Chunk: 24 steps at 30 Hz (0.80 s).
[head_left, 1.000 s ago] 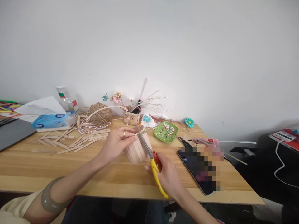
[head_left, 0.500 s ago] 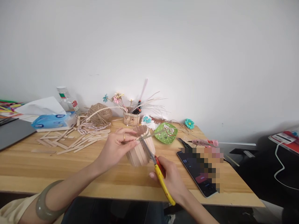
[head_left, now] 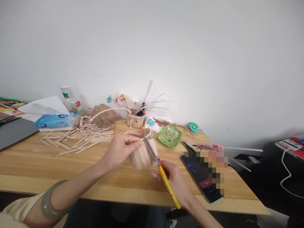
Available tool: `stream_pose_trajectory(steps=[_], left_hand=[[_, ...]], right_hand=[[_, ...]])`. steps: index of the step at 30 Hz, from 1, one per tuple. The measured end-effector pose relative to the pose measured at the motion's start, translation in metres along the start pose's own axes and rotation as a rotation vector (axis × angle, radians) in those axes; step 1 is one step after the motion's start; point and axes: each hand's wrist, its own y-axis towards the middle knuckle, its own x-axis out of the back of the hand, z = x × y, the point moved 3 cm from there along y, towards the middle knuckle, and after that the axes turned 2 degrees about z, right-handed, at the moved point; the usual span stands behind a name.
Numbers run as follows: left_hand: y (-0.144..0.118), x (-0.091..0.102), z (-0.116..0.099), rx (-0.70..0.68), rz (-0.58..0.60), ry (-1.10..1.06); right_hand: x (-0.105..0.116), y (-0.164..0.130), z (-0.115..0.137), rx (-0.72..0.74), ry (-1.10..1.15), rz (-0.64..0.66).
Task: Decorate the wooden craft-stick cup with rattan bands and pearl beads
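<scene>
- Left hand [head_left: 121, 148]: fingers curled on the rim and side of the craft-stick cup [head_left: 143, 151], at table centre.
- Right hand [head_left: 177, 183]: closed around the yellow-handled scissors [head_left: 161, 171].
- Scissors: long axis runs 5 to 11 o'clock; open blades point to 11 o'clock at the cup rim.
- Cup: tilted, mouth toward 12 o'clock.
- Versus one second earlier: cup tipped more upright; scissors slightly lower.
</scene>
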Motion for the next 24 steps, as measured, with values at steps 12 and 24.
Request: stream_pose_trajectory(steps=[12,24], left_hand=[[-0.0011,-0.0042,-0.0007,0.013,0.035,0.045],[0.0010,-0.0054,-0.0003,0.030,0.037,0.047]], right_hand=[[-0.0023,-0.0044,0.0012,-0.052,-0.262,-0.168],[-0.0032,0.0006,0.0028,0.007,0.074,0.050]])
